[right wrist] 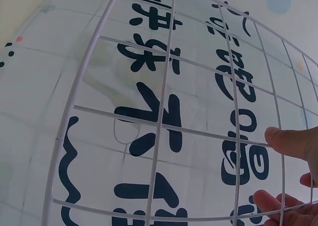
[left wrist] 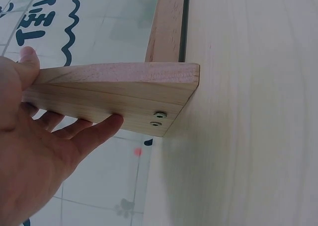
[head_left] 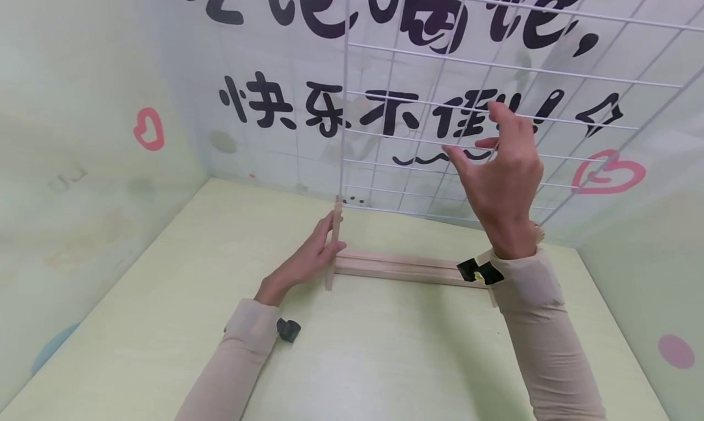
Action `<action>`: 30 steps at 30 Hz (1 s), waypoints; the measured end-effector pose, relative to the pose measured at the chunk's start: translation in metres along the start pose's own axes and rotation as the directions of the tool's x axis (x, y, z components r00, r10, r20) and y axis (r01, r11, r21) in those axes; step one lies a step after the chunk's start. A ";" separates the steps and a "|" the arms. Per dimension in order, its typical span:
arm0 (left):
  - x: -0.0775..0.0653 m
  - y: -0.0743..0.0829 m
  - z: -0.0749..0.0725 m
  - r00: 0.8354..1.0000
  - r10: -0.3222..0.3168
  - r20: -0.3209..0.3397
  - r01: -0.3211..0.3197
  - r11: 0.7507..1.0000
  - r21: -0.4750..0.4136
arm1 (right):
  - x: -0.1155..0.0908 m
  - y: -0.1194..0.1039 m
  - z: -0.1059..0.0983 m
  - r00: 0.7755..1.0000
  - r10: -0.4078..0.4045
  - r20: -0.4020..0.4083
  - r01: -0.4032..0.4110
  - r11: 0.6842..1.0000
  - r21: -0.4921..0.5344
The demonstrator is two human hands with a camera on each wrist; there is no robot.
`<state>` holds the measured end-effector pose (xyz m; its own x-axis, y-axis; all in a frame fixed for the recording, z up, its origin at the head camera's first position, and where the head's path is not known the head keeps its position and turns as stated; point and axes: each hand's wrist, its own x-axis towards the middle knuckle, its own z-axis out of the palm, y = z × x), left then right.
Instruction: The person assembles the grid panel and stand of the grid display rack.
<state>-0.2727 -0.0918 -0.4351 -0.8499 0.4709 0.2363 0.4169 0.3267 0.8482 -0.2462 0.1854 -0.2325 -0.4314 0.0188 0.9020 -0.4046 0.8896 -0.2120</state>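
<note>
A white wire grid panel [head_left: 418, 137] stands up from a low wooden base in the head view, its upper part leaning towards me. My right hand [head_left: 503, 170] is at its right half, thumb and bent fingers around the wires. In the right wrist view the thumb [right wrist: 285, 142] lies over one wire, and wires cross in front of the fingertips. My left hand [head_left: 313, 250] grips the base's short end board [head_left: 337, 237], thumb on one side and fingers on the other. Two screw heads [left wrist: 159, 115] show in that board's face. The base's crossbar [head_left: 407, 269] runs right, its far end partly behind my right wrist.
The base sits on a pale wood-grain tabletop [head_left: 352, 360]. Behind it rises a whitish sheet with black lettering [head_left: 258, 106] and pink hearts. Similar pale walls [head_left: 71, 164] close off the left and right sides.
</note>
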 end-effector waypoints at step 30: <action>-0.001 0.001 0.000 1.000 -0.003 0.011 0.002 1.000 0.020 | -0.003 0.005 0.006 0.998 0.062 -0.023 -0.061 0.997 0.039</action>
<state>-0.2716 -0.0914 -0.4346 -0.8475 0.4789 0.2290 0.4211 0.3439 0.8393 -0.2513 0.1869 -0.2386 -0.4370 0.0847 0.8955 -0.4087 0.8682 -0.2816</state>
